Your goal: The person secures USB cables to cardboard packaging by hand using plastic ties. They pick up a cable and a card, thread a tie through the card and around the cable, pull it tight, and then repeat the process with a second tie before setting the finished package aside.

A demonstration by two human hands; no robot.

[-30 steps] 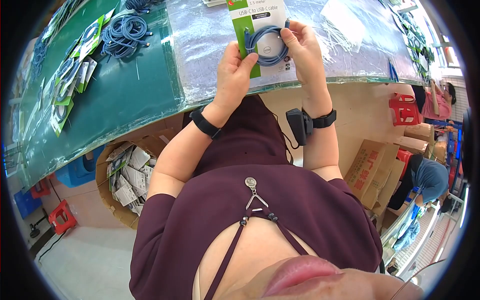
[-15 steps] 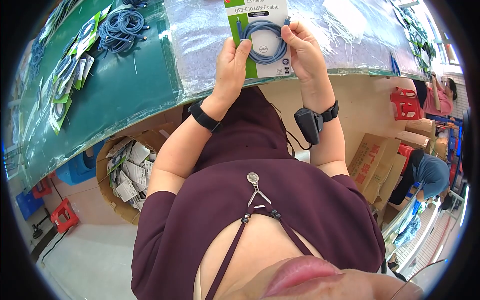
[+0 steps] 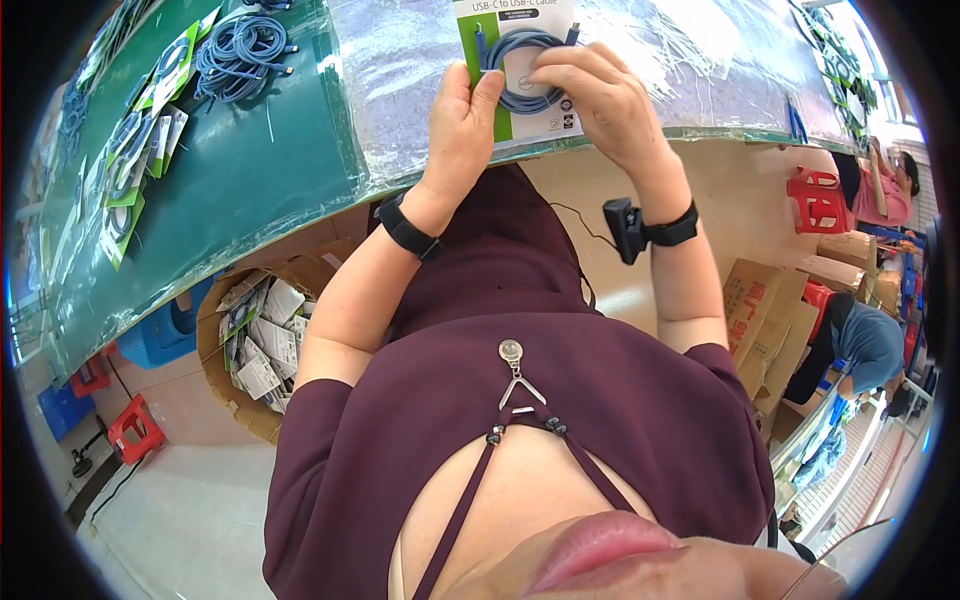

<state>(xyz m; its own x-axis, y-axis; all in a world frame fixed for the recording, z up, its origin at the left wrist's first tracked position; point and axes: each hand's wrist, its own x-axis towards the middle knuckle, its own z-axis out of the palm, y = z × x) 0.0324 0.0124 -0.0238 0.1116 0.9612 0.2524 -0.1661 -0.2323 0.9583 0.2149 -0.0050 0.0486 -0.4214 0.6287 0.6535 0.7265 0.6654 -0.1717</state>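
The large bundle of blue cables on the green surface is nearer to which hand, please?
Left. The left hand holds the left edge of the cable card, to the right of the cable bundle; the right hand is farther right, over the card's other side.

Green and grey table (image 3: 300,150): blue cable bundle (image 3: 240,58), carded cables (image 3: 160,95), white strips (image 3: 685,42).

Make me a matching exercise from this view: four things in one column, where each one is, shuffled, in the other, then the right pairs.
Things
1. Card reading "USB-C to USB-C cable"
2. Blue cable pile
3. Carton
4. White strips

Places
A. On the green tabletop
B. Below the table's edge, holding printed cards
C. On the greyish surface
D. In the left hand

Pairs: 1-D, 2-A, 3-B, 4-C
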